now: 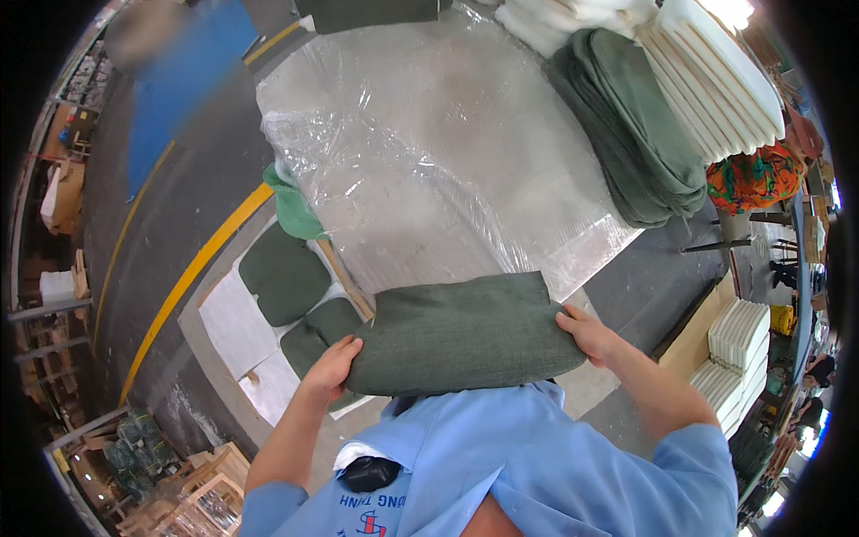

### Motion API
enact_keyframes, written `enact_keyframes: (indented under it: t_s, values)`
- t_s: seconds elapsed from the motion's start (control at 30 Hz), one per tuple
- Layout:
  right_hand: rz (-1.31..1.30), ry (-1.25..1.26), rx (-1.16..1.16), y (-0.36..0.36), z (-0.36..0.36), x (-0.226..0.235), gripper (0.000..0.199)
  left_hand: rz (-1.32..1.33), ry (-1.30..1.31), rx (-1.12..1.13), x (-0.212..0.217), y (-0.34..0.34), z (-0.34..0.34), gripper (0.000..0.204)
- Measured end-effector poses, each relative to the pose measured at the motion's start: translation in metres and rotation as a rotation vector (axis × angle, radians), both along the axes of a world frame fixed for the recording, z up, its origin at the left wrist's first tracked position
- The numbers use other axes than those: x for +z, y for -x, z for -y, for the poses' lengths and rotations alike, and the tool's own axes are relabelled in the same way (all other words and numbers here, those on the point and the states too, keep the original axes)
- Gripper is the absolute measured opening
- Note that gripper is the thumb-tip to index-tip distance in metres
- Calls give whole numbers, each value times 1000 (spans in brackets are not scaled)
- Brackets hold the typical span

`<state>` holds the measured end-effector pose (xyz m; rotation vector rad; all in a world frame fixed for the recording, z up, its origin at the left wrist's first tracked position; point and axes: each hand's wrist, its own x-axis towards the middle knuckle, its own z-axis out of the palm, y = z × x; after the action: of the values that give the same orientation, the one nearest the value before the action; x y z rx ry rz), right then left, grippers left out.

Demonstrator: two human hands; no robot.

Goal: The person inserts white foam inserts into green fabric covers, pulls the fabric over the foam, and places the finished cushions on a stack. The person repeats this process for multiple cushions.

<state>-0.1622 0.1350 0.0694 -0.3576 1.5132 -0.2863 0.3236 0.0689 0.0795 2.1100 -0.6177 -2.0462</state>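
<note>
A dark green fabric cushion (465,336) is stretched flat between my hands, close to my body at the near edge of a plastic-wrapped table. My left hand (335,365) grips its left end, thumb on top. The right end is pinched by my right hand (586,331), its fingers partly hidden underneath. Past the cushion lies the table (429,161), its top covered in clear wrinkled film. Below on the left, green cushions (284,273) rest on white pieces (237,322).
A stack of green fabric covers (626,125) lies on the table's far right, beside upright white foam pads (711,80). More white pads (738,358) are stacked at right. A green piece (371,13) sits at the far edge. Wooden frames (210,492) stand lower left.
</note>
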Motion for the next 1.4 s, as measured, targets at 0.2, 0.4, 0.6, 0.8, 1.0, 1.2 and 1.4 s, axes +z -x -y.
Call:
enact_keyframes:
  t_s: [0.2, 0.4, 0.6, 0.8, 1.0, 1.2, 1.4]
  values:
    - [-118, -276, 27, -13, 36, -36, 55, 37, -160, -140, -36, 9, 23, 62]
    - [47, -294, -173, -9, 26, -72, 67, -1, -61, -130, -69, 6, 35, 64]
    - [25, -229, -97, 8, 29, -52, 73, 145, 216, 80, -108, -10, 20, 59]
    - [72, 385, 501, -2, 30, 34, 83, -259, 595, 394, -60, -22, -31, 69]
    - [-23, 649, 874, -58, 53, 25, 91, -668, 645, 680, -106, 3, -24, 84]
    - [57, 697, 848, -85, 75, 50, 94, -678, 653, 916, -129, 11, -17, 92]
    - [-525, 1108, 1257, -156, 41, 109, 93, -457, 636, 1152, -134, 28, 0, 83]
